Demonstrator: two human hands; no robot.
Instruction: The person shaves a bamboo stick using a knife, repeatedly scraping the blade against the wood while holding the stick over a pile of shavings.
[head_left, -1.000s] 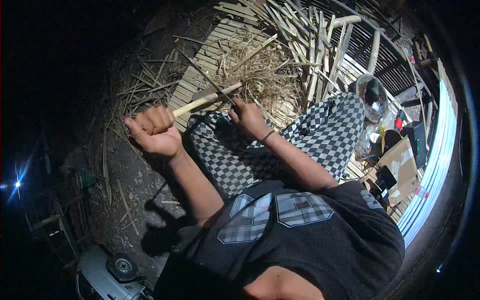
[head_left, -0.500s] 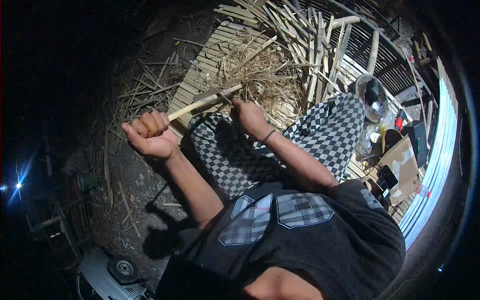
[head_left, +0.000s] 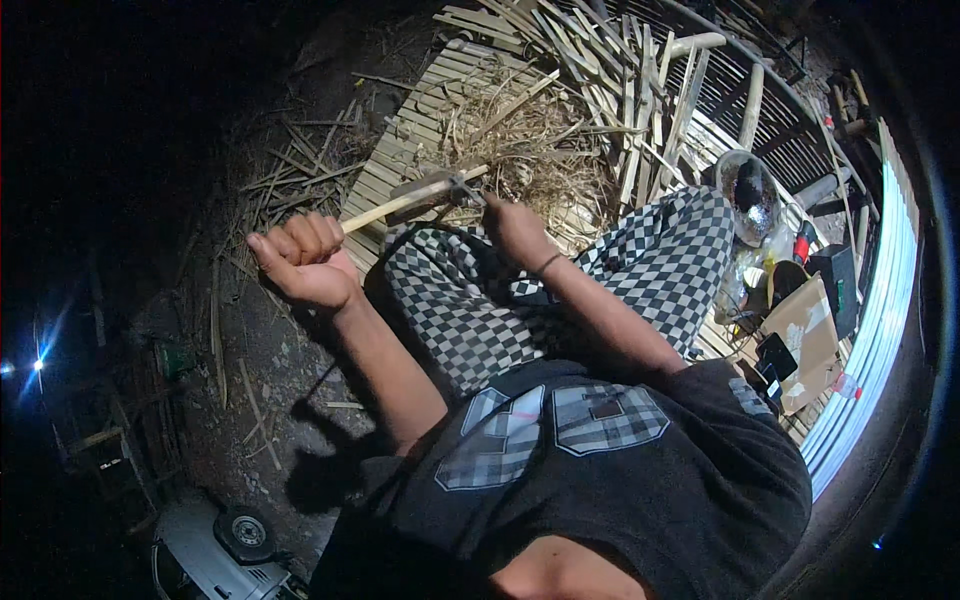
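Note:
My left hand [head_left: 305, 262] is wrapped round one end of a pale bamboo strip [head_left: 395, 206], which slants up to the right in front of my knees. In my right hand [head_left: 518, 234], fingers closed, is a knife whose narrow blade [head_left: 468, 189] crosses the strip close to its far end. Its handle is hidden in my fist. Just beyond the strip lies a tangled heap of thin curled shavings [head_left: 525, 140].
I sit cross-legged on a slatted bamboo platform [head_left: 398, 130]. Many split strips [head_left: 632, 100] are piled at the far right. A cardboard piece [head_left: 800, 325], a phone [head_left: 775, 355] and a clear container [head_left: 742, 185] lie to my right. Loose sticks [head_left: 300, 160] litter the ground at left.
My right hand and the knife have slid a little to the right, toward the strip's far end. My left hand keeps its grip, almost still.

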